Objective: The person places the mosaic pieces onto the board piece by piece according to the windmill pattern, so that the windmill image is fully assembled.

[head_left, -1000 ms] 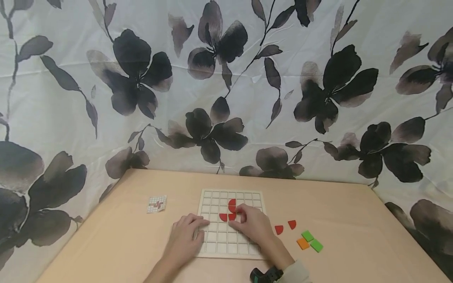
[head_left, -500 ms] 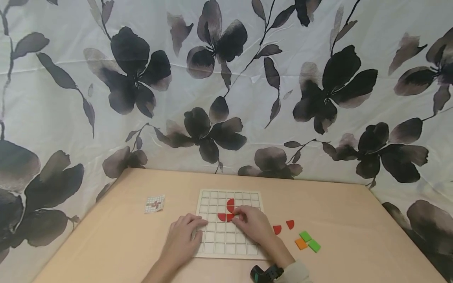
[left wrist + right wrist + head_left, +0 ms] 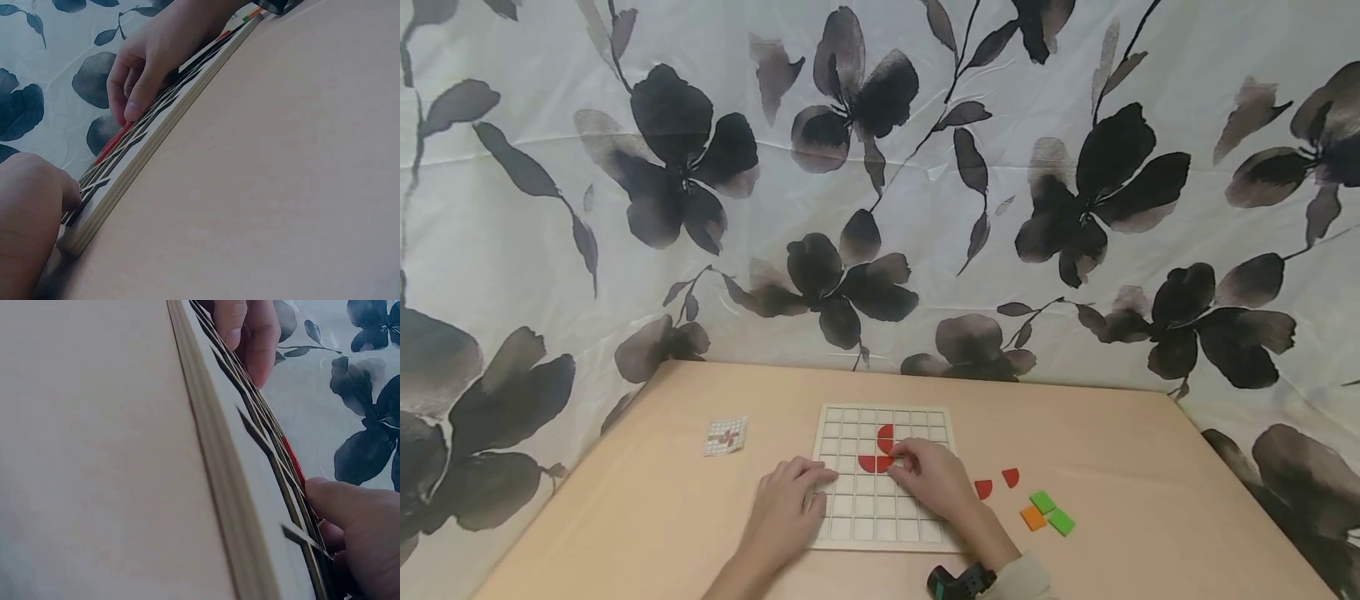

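A pale grid board (image 3: 842, 527) lies on the table, with several red quarter-circle tiles (image 3: 867, 463) in its upper middle cells. My left hand (image 3: 786, 502) rests at the board's left edge, its fingers reaching onto the rim and its thumb lower down. Over the right half of the board, my right hand (image 3: 934, 479) pinches at a red quarter-circle tile between thumb and forefinger, right beside the placed ones; the fingertips hide most of it. In the left wrist view, the right hand's fingertips (image 3: 131, 112) touch down at a red strip of tiles (image 3: 112, 147).
Two loose red quarter-circle tiles (image 3: 983, 489) lie right of the board. Near them are two green square tiles (image 3: 1062, 522) and an orange one (image 3: 1033, 518). A small card (image 3: 726, 437) with a red pattern on a grid lies at left. A floral cloth (image 3: 962, 208) hangs behind the table.
My right thumb has drawn up and inward toward the forefinger, by the red tiles. My left hand keeps its place at the board's edge. The whole view has shifted slightly.
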Action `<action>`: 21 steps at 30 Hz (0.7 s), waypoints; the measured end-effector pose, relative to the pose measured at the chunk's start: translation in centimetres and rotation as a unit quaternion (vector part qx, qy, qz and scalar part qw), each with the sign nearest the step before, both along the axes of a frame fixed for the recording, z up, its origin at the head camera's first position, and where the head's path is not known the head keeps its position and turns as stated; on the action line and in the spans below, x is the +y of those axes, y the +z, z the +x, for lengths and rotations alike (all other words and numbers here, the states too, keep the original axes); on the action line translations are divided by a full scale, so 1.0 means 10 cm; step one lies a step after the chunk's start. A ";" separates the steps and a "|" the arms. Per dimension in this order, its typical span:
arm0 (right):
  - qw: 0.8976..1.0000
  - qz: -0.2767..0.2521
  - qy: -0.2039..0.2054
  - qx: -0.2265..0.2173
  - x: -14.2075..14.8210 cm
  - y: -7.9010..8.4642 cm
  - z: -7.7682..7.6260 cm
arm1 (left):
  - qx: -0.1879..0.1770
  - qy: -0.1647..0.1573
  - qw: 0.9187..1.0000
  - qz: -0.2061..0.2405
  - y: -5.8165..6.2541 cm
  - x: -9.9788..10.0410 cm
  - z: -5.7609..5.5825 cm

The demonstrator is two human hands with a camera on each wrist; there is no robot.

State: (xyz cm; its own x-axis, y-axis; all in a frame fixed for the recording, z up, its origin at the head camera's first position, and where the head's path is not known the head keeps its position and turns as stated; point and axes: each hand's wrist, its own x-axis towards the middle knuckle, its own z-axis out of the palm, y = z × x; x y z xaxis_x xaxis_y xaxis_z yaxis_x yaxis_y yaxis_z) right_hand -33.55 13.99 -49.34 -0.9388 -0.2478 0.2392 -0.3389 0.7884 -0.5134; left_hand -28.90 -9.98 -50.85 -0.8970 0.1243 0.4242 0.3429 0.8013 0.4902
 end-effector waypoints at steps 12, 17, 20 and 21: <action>0.997 -0.041 -0.059 -0.015 0.50 0.34 -0.06 | -0.014 0.010 1.000 0.009 -0.02 0.03 0.04; 0.992 -0.023 -0.109 -0.055 0.93 0.44 -0.04 | -0.010 0.008 1.000 0.006 -0.02 0.03 0.05; 0.986 -0.029 -0.129 -0.104 1.18 0.51 0.02 | -0.006 0.004 1.000 0.004 0.00 0.02 0.03; 0.983 -0.030 -0.135 -0.118 1.26 0.53 0.05 | -0.004 0.003 1.000 0.002 0.01 0.02 0.02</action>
